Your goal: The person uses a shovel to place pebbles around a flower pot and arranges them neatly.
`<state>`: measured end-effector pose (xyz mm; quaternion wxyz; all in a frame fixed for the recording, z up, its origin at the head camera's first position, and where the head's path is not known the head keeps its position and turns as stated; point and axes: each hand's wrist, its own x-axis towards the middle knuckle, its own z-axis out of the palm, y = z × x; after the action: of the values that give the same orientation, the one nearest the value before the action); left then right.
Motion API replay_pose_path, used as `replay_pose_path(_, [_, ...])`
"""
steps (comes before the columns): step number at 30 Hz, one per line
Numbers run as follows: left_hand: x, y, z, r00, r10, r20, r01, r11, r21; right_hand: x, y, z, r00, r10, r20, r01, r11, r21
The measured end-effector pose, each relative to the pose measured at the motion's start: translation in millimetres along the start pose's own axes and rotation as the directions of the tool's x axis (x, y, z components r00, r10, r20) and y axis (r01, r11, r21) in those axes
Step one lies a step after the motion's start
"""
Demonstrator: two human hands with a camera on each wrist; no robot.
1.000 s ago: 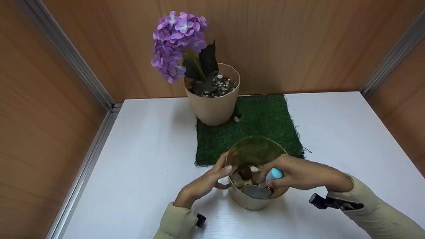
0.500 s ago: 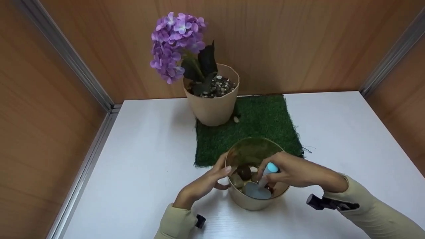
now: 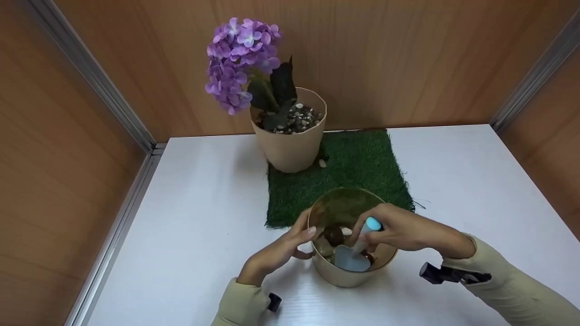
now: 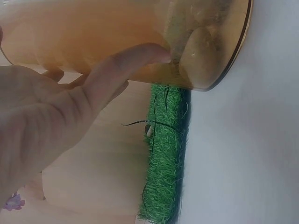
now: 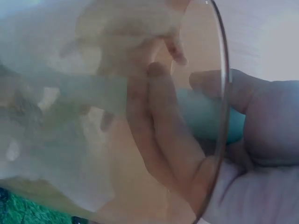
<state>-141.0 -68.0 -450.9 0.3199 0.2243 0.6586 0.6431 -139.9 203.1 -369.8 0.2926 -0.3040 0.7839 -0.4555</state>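
Observation:
A transparent amber container [image 3: 331, 275] stands on the table, with several stones [image 3: 334, 235] inside it. My left hand [image 3: 283, 246] holds its left side, fingers spread round the wall; in the left wrist view a thumb or finger [image 4: 126, 63] lies along the outside near a pale stone [image 4: 198, 56]. Inside the container my right hand [image 3: 394, 231] grips the light blue handle [image 3: 373, 223] of a small trowel. The trowel's grey blade [image 3: 351, 260] points down among the stones at the near side. Through the clear wall, the right wrist view shows fingers [image 5: 163, 112] wrapped round the handle.
Behind the container lies a square of artificial grass [image 3: 358, 158]. A beige pot [image 3: 292, 151] with purple flowers [image 3: 242, 59] and pebbles stands on its back left part. A pale pebble [image 3: 322, 163] lies by the pot. Wooden walls [image 3: 408, 63] enclose the table [image 3: 204, 194].
My right hand has risen slightly with the trowel, whose handle end has moved up and whose blade now shows more fully. The left hand and the container stay in place.

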Motion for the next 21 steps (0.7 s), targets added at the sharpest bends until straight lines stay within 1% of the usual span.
replay_pose_path(2, [0.2, -0.1, 0.4, 1.0, 0.0, 0.001, 0.0, 1.0, 0.002, -1.0, -0.4, -0.4, 1.0, -0.008, 0.008, 0.008, 1.0, -0.03])
replay_pose_path(6, [0.7, -0.3, 0.9, 1.0, -0.001, 0.0, 0.001, 1.0, 0.001, -1.7, -0.7, -0.1, 0.998, -0.047, 0.041, 0.051, 0.992, -0.114])
replay_pose_path(8, [0.8, -0.4, 0.7, 1.0, -0.005, -0.004, 0.005, 1.0, -0.004, -1.1, -0.6, 0.1, 0.998, -0.051, 0.041, 0.055, 0.992, -0.112])
replay_pose_path(12, [0.9, -0.8, 0.3, 1.0, -0.009, -0.006, 0.009, 1.0, 0.001, 1.4, 0.2, 0.9, 1.0, -0.015, 0.007, 0.015, 0.999, -0.038])
replay_pose_path(14, [1.0, -0.8, 0.1, 1.0, -0.009, -0.006, 0.009, 1.0, 0.0, 2.4, 0.4, 1.7, 1.0, 0.0, -0.005, 0.0, 1.0, -0.021])
replay_pose_path(21, [0.4, -0.2, 0.3, 1.0, -0.007, -0.005, 0.007, 1.0, -0.003, 4.6, 2.4, 1.5, 1.0, -0.015, 0.021, 0.015, 1.0, -0.015])
